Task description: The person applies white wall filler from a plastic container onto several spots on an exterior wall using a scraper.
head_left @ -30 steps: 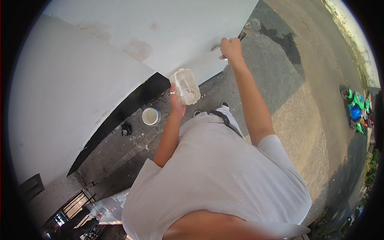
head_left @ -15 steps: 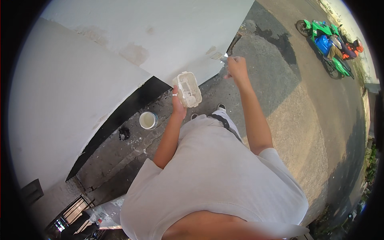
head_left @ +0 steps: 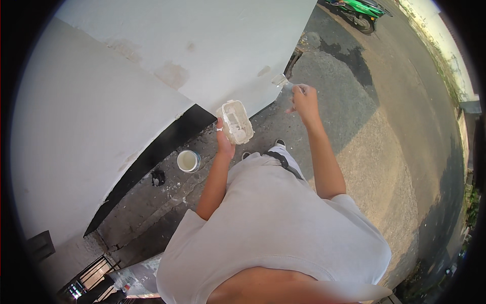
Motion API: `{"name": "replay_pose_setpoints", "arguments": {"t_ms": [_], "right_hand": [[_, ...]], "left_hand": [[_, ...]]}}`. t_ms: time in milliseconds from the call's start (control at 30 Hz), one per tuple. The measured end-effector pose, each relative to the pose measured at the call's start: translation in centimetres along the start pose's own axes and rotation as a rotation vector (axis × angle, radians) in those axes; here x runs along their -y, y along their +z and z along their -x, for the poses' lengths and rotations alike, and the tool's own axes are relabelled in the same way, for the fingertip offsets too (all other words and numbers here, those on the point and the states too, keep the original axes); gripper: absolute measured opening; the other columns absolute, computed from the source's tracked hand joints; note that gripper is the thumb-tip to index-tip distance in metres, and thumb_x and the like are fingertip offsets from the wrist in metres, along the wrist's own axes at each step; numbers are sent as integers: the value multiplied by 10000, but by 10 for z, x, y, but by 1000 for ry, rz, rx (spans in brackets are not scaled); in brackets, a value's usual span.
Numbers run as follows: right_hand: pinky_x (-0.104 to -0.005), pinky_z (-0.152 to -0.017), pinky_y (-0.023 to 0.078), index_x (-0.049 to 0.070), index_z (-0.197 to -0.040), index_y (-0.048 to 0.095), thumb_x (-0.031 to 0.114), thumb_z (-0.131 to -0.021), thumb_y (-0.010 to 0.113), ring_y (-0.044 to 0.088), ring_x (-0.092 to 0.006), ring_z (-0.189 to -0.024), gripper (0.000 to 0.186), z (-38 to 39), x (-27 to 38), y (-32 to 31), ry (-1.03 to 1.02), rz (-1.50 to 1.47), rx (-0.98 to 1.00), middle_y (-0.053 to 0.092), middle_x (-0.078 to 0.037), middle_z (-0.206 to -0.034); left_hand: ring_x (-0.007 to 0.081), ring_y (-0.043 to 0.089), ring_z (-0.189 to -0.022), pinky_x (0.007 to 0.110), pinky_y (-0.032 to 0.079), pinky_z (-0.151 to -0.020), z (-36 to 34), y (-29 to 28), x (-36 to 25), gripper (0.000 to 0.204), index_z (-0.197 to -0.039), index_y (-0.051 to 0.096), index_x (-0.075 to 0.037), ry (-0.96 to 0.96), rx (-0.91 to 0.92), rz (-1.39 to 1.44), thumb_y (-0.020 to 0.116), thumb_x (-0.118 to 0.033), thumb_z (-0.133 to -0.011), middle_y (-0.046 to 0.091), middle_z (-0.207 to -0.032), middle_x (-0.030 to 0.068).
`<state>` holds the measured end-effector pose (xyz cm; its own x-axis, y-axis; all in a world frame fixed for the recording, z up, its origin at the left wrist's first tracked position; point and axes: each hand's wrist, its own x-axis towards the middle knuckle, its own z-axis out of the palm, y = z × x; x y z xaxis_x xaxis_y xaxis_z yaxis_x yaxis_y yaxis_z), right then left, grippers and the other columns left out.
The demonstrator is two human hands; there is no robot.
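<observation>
My left hand (head_left: 225, 142) is wrapped round a small clear plastic container (head_left: 237, 122) smeared inside with off-white paste. A dab of white marks one finger. My right hand (head_left: 305, 101) grips a putty knife (head_left: 281, 81), whose flat blade is at the edge of the white wall (head_left: 238, 55). Whether the blade touches the wall I cannot tell. Bare patches of dull beige (head_left: 172, 74) show on the wall near the knife and further left.
On the paved ground to the left stand a white bucket (head_left: 189, 161) and a crumpled black thing (head_left: 158, 177). A black band (head_left: 157, 152) runs along the wall's foot. Beyond, on the road (head_left: 405, 101), is part of a green motorbike (head_left: 362, 12).
The motorbike has moved up toward the top edge, and its rider is out of view. My right hand and the putty knife are slightly lower; the container has also shifted down a little.
</observation>
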<state>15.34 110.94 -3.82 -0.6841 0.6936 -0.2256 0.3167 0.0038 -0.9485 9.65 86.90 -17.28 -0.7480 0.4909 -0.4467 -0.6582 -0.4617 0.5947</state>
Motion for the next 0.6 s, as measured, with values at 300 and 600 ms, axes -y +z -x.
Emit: {"name": "replay_pose_setpoints", "arguments": {"t_ms": [300, 600], "right_hand": [[-334, -558, 582, -66, -1096, 597, 179, -961, 527, 559, -124, -556, 288, 11, -85, -7, 158, -295, 104, 573, -58, -722], [-306, -487, 509, -88, -907, 593, 159, -889, 536, 540, -148, -581, 254, -61, -21, 41, 49, 120, 94, 544, -62, -697]], "left_hand": [[287, 504, -1296, 429, 396, -1084, 6, -5, 5, 779, -1475, 375, -77, 14, 8, 9, 422, -655, -954, 499, -1425, 123], [292, 501, -1297, 437, 388, -1092, 17, -8, 5, 760, -1475, 380, -81, 57, -60, 21, 424, -640, -961, 499, -1427, 116]]}}
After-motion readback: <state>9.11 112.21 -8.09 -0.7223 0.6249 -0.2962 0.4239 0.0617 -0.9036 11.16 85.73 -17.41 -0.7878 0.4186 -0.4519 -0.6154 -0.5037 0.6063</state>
